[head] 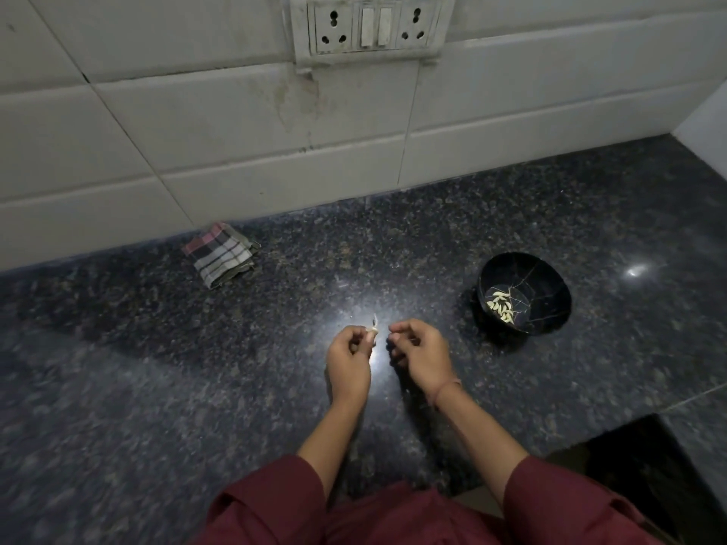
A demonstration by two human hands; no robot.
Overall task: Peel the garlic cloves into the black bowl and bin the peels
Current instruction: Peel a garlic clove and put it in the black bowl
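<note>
Several peeled cloves (500,304) already lie in the black bowl (558,308), which stands on the table (236,367) well to the right of my hands, so I judge the task partly done. My left hand (350,359) pinches one garlic clove (373,331) in curled fingers, a wisp of skin standing up from it. My right hand (421,356) hovers just beside it with fingers curled; I cannot tell whether they hold anything. This clove is yet to be stripped and dropped in; the disposal step looks not yet done, nothing for it being in view.
</note>
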